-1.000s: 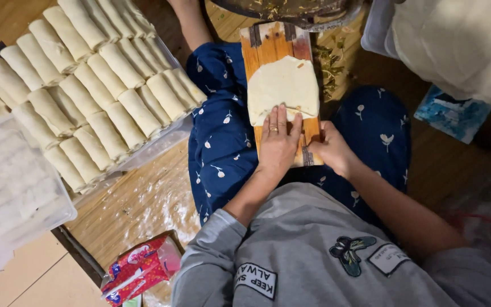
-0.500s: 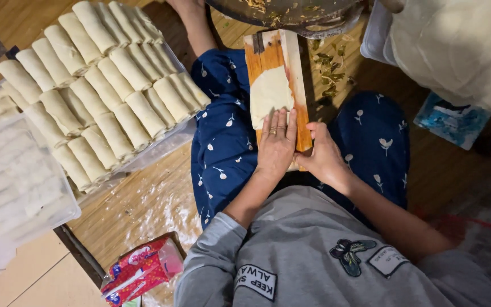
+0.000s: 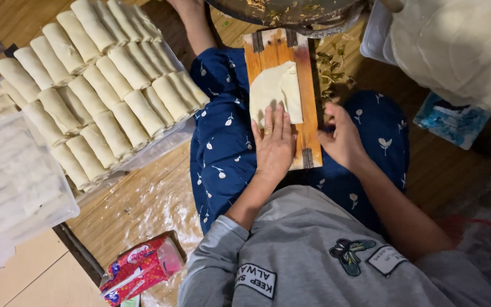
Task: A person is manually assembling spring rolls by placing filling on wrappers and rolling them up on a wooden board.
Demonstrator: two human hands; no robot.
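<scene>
Pale dough wrapper (image 3: 277, 91) lies on a wooden board (image 3: 308, 85) across the person's lap. A second ago it lay wide and flat; now its right side is folded over, making a narrower shape whose long axis runs up the board, away from the body. Left hand (image 3: 274, 142) presses flat on its near end, fingers straight and close together. Right hand (image 3: 342, 139) rests loosely curled at the board's right edge, holding nothing.
</scene>
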